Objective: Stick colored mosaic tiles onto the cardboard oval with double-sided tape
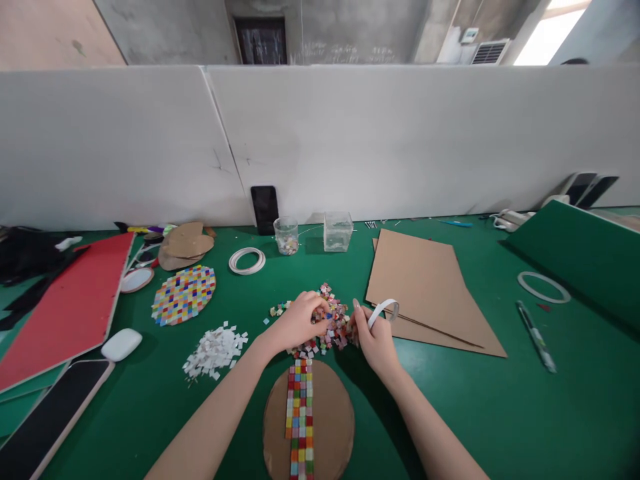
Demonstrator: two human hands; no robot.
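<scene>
left hand: the left hand (303,321) is in the tile pile (340,330), its fingers curled narrow; whether a tile is pinched, i cannot tell.
right hand: the right hand (374,337) is partly closed at the right edge of the pile, holding a white strip (393,309) that curls up in a loop.
disc: the cardboard disc (333,417) lies flat on the worktop (450,413), just nearer than the pile; a band of coloured tiles (301,403) runs down it, mostly left of centre.
to the left: white tiles (215,351) lie loose in a heap, with a round mosaic (184,295) beyond them.
at the back: a cup (287,239) stands between an upright phone (265,210) and a clear box (338,232).
to the right: card sheets (425,287) lie overlapped, and a pen (536,337) lies apart from them.
</scene>
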